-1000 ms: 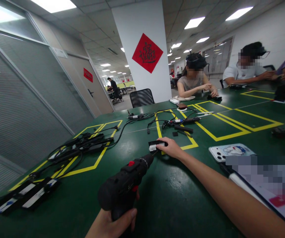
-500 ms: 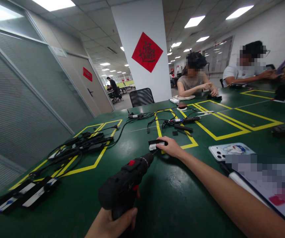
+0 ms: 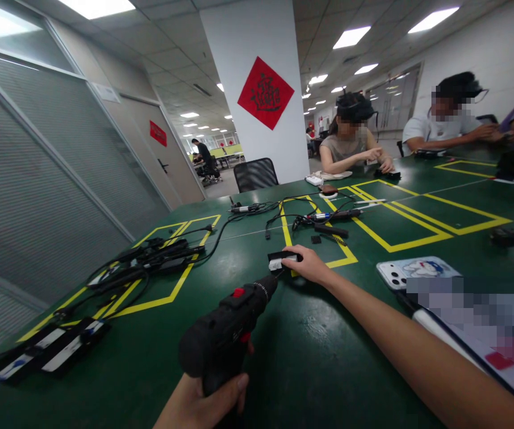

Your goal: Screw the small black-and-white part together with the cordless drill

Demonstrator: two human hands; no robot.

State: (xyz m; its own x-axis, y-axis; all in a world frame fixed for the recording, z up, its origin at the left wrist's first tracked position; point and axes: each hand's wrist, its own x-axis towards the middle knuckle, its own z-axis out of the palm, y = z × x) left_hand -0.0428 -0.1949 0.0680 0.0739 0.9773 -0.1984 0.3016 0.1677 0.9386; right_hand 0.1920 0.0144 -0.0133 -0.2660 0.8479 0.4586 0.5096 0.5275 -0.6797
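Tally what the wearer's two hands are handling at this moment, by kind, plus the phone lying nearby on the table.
Black cordless power drill with red switch, gripped by the left hand: 1
Small black-and-white rectangular part, pinned to the green table by the right hand: 1
White phone with cartoon case: 1
Total: 3

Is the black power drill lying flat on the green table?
No: the left hand grips the black power drill above the green table.
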